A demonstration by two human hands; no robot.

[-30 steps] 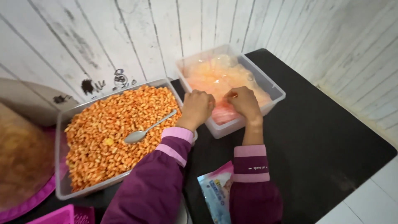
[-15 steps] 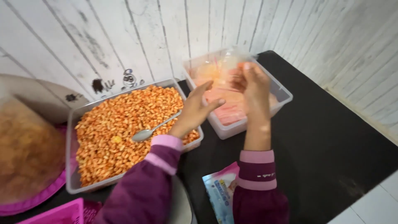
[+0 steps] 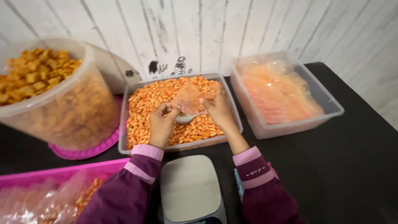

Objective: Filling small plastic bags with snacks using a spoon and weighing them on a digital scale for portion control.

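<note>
A: What does the work surface look like?

B: A black tabletop, matte, pushed against a wall of whitewashed vertical planks; the paint is worn in grey streaks, and a few small dark marks sit low on the boards just above the middle tub.

A: And what stands on it?

B: A clear rectangular tub full of orange snack pieces in the middle; to its right, just beside it, a second clear tub stacked with thin orange-tinted plastic bags; to the left a tall round clear container of brown square crackers standing on a pink lid; a pink tray with filled bags at the lower left; a grey kitchen scale at the near edge, between the sleeves.

A: The hands?

B: Both hover over the middle tub; the left hand pinches the lower left edge of a small clear plastic bag, the right hand grips its right edge; the bag is held up between them, just above the snacks; a metal spoon lies in the snacks beneath it, mostly hidden.
</note>
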